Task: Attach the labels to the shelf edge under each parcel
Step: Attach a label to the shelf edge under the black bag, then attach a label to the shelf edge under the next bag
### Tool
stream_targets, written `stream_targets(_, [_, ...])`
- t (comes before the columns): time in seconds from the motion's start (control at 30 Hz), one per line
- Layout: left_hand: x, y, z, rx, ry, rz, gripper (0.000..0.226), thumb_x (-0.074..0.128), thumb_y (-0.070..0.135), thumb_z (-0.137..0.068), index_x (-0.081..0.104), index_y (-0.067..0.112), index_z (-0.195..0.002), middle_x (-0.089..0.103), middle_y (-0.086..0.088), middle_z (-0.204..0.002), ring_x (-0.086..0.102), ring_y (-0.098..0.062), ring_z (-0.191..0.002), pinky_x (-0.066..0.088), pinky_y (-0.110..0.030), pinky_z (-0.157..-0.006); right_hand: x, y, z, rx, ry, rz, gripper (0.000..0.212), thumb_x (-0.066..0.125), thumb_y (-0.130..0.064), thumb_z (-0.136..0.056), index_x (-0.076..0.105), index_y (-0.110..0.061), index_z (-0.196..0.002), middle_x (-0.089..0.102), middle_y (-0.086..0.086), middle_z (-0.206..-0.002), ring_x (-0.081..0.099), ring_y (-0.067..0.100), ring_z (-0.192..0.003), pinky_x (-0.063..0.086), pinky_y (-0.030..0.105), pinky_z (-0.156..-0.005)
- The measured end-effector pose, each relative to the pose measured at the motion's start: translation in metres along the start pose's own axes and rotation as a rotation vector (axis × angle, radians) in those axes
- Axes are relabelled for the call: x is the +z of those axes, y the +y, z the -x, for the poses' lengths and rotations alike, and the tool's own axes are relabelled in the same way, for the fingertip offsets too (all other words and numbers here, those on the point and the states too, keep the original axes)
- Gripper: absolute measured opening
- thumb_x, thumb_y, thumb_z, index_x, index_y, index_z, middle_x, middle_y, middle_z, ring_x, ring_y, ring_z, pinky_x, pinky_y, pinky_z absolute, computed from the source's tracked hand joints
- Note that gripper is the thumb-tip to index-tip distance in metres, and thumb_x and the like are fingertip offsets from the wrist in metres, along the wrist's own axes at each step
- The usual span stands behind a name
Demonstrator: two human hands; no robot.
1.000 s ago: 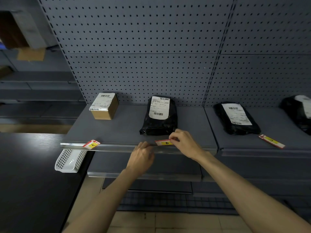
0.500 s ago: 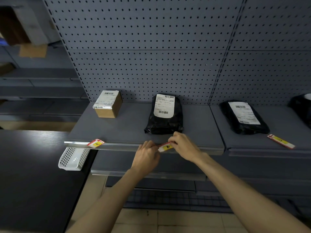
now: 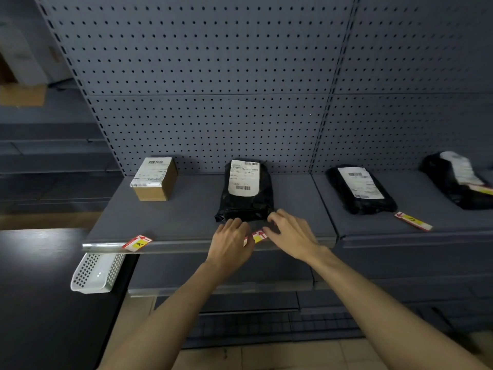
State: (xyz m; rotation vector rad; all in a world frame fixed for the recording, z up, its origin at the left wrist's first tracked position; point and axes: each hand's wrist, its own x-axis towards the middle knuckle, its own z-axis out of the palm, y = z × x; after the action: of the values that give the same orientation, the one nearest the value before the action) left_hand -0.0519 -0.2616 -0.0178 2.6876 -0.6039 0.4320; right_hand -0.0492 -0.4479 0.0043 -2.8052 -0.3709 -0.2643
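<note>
A red, yellow and white label [image 3: 257, 236] lies at the front of the grey shelf edge [image 3: 186, 247], just below the black parcel [image 3: 246, 190] with a white shipping sticker. My left hand [image 3: 232, 244] covers the label's left end with its fingers. My right hand [image 3: 290, 233] has its thumb tip on the right end and its fingers curled above. To the left, a label marked A [image 3: 137, 243] sits tilted on the shelf edge below the cardboard box [image 3: 154, 178].
Another black parcel [image 3: 360, 189] lies on the right shelf section with a loose label [image 3: 413, 221] in front of it. A third black parcel [image 3: 458, 180] is at the far right. A white perforated basket [image 3: 96, 272] sits on the dark table [image 3: 40, 303] at lower left.
Both hands have lifted the label slightly from the edge strip toward the shelf top, near the black parcel's front. The right fingers have spread apart. The view has shifted closer.
</note>
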Motion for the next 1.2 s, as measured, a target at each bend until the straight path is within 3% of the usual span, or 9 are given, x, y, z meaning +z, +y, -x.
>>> stream_targets(0.17, [0.001, 0.042, -0.032, 0.083, 0.017, -0.009, 0.012, 0.056, 0.026, -0.084, 0.061, 0.015, -0.084, 0.062, 0.000, -0.084, 0.058, -0.020, -0.081, 0.049, -0.035, -0.072, -0.034, 0.038, 0.018, 0.035, 0.057, 0.079, 0.030, 0.052, -0.043, -0.093, 0.061, -0.014, -0.091, 0.061, 0.002, -0.096, 0.059, 0.021, -0.089, 0.043, 0.032, -0.065])
stream_targets(0.27, [0.012, 0.078, -0.052, 0.130, -0.002, -0.021, 0.016, 0.056, 0.028, -0.084, 0.062, 0.014, -0.090, 0.064, -0.002, -0.089, 0.060, -0.022, -0.086, 0.049, -0.036, -0.074, -0.054, 0.075, 0.034, 0.075, 0.087, 0.091, 0.030, 0.054, -0.043, -0.092, 0.062, -0.014, -0.088, 0.062, 0.002, -0.095, 0.057, 0.021, -0.092, 0.045, 0.034, -0.067])
stream_targets(0.53, [0.074, 0.220, -0.111, 0.222, -0.068, -0.005, 0.019, 0.054, 0.024, -0.085, 0.060, 0.011, -0.097, 0.065, -0.008, -0.102, 0.058, -0.027, -0.098, 0.047, -0.039, -0.082, -0.105, 0.225, 0.089, 0.186, 0.103, 0.158, 0.028, 0.061, -0.042, -0.086, 0.062, -0.015, -0.081, 0.060, 0.002, -0.089, 0.057, 0.021, -0.089, 0.046, 0.034, -0.065])
stream_targets(0.67, [0.116, 0.294, -0.139, 0.231, -0.107, 0.021, 0.021, 0.054, 0.023, -0.086, 0.059, 0.012, -0.103, 0.065, -0.008, -0.101, 0.058, -0.027, -0.097, 0.047, -0.038, -0.078, -0.125, 0.300, 0.112, 0.239, 0.112, 0.167, 0.027, 0.059, -0.040, -0.088, 0.065, -0.014, -0.086, 0.062, 0.002, -0.094, 0.057, 0.020, -0.093, 0.042, 0.030, -0.064])
stream_targets(0.9, [0.173, 0.374, -0.164, 0.102, -0.193, 0.014, 0.020, 0.051, 0.024, -0.089, 0.060, 0.010, -0.099, 0.066, -0.010, -0.098, 0.059, -0.028, -0.094, 0.046, -0.039, -0.076, -0.135, 0.382, 0.134, 0.324, 0.054, 0.148, 0.032, 0.058, -0.044, -0.089, 0.063, -0.012, -0.089, 0.062, 0.005, -0.099, 0.057, 0.023, -0.098, 0.047, 0.034, -0.069])
stream_targets(1.03, [0.193, 0.389, -0.174, -0.100, -0.217, -0.026, 0.027, 0.049, 0.028, -0.089, 0.065, 0.006, -0.089, 0.066, -0.013, -0.098, 0.058, -0.030, -0.097, 0.045, -0.039, -0.082, -0.127, 0.401, 0.124, 0.347, 0.036, 0.089, 0.034, 0.057, -0.044, -0.090, 0.063, -0.010, -0.090, 0.063, 0.007, -0.100, 0.058, 0.025, -0.098, 0.046, 0.034, -0.070])
stream_targets(1.2, [0.208, 0.397, -0.182, -0.358, -0.220, 0.074, 0.035, 0.051, 0.036, -0.090, 0.069, 0.006, -0.094, 0.068, -0.014, -0.103, 0.057, -0.031, -0.104, 0.042, -0.040, -0.092, -0.108, 0.408, 0.112, 0.377, -0.031, 0.075, 0.047, 0.052, -0.052, -0.092, 0.066, -0.007, -0.091, 0.065, 0.012, -0.102, 0.057, 0.029, -0.102, 0.043, 0.039, -0.086])
